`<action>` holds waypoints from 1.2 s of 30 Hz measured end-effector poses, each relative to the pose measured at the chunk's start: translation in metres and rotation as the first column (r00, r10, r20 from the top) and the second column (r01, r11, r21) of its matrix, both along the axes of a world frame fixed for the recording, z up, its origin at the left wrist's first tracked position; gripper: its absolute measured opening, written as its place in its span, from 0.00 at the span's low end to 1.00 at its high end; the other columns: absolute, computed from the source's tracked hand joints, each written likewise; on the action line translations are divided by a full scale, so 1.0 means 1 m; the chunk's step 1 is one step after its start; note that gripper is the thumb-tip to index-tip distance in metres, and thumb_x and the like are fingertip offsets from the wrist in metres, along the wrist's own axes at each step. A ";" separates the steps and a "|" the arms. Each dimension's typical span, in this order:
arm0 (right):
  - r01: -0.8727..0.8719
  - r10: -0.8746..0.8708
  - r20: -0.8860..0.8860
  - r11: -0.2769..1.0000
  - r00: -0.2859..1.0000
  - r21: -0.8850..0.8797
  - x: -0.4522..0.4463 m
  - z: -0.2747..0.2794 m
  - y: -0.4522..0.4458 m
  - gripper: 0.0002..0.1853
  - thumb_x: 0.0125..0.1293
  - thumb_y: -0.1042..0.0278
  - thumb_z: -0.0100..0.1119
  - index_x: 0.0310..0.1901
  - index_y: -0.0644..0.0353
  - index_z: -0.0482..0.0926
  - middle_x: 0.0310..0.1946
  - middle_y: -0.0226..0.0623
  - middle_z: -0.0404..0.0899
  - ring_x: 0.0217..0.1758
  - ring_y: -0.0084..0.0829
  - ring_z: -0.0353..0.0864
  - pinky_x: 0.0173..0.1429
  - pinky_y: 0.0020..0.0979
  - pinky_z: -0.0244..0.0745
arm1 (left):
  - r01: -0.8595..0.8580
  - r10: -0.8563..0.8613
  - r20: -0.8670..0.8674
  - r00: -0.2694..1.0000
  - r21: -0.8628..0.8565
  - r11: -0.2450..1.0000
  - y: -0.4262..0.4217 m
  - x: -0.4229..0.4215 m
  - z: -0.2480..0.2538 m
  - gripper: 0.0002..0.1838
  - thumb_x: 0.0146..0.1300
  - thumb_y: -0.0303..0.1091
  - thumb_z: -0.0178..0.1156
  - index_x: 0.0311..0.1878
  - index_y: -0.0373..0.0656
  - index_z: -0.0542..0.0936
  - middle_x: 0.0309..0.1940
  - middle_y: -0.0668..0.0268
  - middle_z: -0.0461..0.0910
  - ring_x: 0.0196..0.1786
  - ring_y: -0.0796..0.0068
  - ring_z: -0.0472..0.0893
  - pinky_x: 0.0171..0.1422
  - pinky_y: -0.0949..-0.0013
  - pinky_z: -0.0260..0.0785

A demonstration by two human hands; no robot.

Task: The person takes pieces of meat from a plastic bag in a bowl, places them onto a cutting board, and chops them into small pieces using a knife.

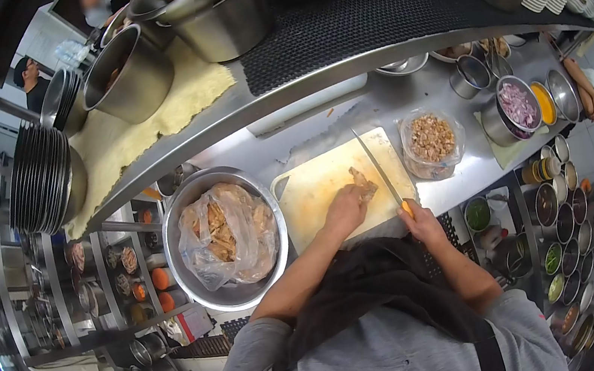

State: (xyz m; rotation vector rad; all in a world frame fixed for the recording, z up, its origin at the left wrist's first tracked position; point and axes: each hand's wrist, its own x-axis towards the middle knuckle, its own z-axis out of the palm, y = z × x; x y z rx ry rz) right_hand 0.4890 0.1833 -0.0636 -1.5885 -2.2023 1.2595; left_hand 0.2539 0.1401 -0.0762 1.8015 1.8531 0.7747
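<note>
A piece of brown meat [363,182] lies on the cutting board [308,210], with my left hand [347,210] closed on its near end. My right hand [421,222] grips the orange handle of a long knife [379,168], whose blade points away over the board's right part, just right of the meat. Left of the board stands a big steel bowl [284,244] holding plastic bags of meat [221,230]. To the right of the board, a clear bag of diced meat [431,138] sits on the steel counter.
Pots [138,82] and stacked dark plates [38,180] stand on the raised shelf [278,103] ahead. Chopped purple onion [518,107] fills a pot at the right. Another person's forearm [584,88] shows at the far right; people stand in the back left.
</note>
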 end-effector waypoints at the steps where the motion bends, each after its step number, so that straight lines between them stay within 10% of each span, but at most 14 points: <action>1: 0.006 -0.006 -0.001 1.000 1.000 -0.005 0.001 0.000 -0.002 0.22 0.71 0.50 0.53 0.56 0.59 0.72 0.22 0.46 0.80 0.26 0.42 0.83 0.34 0.39 0.75 | -0.068 0.070 0.049 0.996 -0.033 0.997 0.003 -0.004 0.002 0.20 0.54 0.29 0.64 0.51 0.36 0.77 0.47 0.51 0.79 0.53 0.50 0.77 0.59 0.55 0.70; 9: 0.021 -0.021 -0.005 1.000 1.000 0.018 -0.003 0.008 -0.002 0.23 0.70 0.49 0.53 0.58 0.56 0.73 0.41 0.62 0.80 0.50 0.62 0.78 0.51 0.53 0.73 | -0.078 0.115 -0.229 0.967 0.165 0.983 0.039 -0.015 -0.055 0.24 0.47 0.30 0.66 0.51 0.36 0.78 0.50 0.51 0.76 0.54 0.53 0.76 0.61 0.57 0.69; 13: 0.013 -0.014 -0.010 1.000 1.000 -0.022 0.000 0.002 0.000 0.24 0.70 0.49 0.52 0.58 0.58 0.73 0.35 0.64 0.81 0.44 0.62 0.80 0.47 0.53 0.75 | -0.093 0.083 -0.224 0.971 -0.038 0.995 0.039 -0.008 -0.005 0.21 0.52 0.30 0.62 0.52 0.38 0.76 0.55 0.52 0.71 0.56 0.54 0.74 0.59 0.57 0.72; 15: 0.013 -0.013 -0.020 1.000 1.000 0.016 0.001 -0.003 0.001 0.22 0.70 0.53 0.55 0.58 0.61 0.73 0.21 0.48 0.80 0.25 0.43 0.83 0.33 0.40 0.76 | -0.064 0.047 -0.273 0.961 -0.053 0.997 0.042 -0.008 -0.008 0.22 0.52 0.30 0.62 0.52 0.38 0.76 0.54 0.53 0.70 0.56 0.55 0.74 0.59 0.57 0.72; 23: 0.041 -0.040 0.011 0.993 0.999 -0.109 -0.002 0.011 0.001 0.22 0.70 0.52 0.55 0.56 0.62 0.73 0.25 0.54 0.81 0.31 0.51 0.84 0.37 0.44 0.76 | -0.059 0.039 -0.222 0.974 -0.083 0.995 0.038 -0.007 0.002 0.22 0.55 0.28 0.58 0.55 0.36 0.76 0.54 0.52 0.73 0.53 0.53 0.75 0.60 0.58 0.70; 25: -0.050 0.060 -0.040 0.975 0.997 0.215 0.000 -0.002 0.000 0.21 0.70 0.52 0.54 0.56 0.59 0.73 0.22 0.55 0.80 0.26 0.51 0.83 0.34 0.47 0.76 | -0.051 0.038 -0.222 0.974 -0.053 0.997 0.037 -0.005 0.001 0.22 0.55 0.27 0.58 0.55 0.36 0.77 0.54 0.52 0.74 0.53 0.54 0.75 0.60 0.58 0.70; 36: -0.019 0.021 -0.046 0.999 0.999 0.030 -0.006 0.025 0.001 0.21 0.71 0.53 0.54 0.56 0.60 0.73 0.18 0.51 0.78 0.18 0.45 0.81 0.28 0.43 0.76 | -0.060 0.074 -0.225 0.972 0.068 0.996 0.035 -0.004 -0.005 0.19 0.55 0.27 0.58 0.52 0.36 0.78 0.53 0.54 0.75 0.51 0.54 0.76 0.58 0.59 0.71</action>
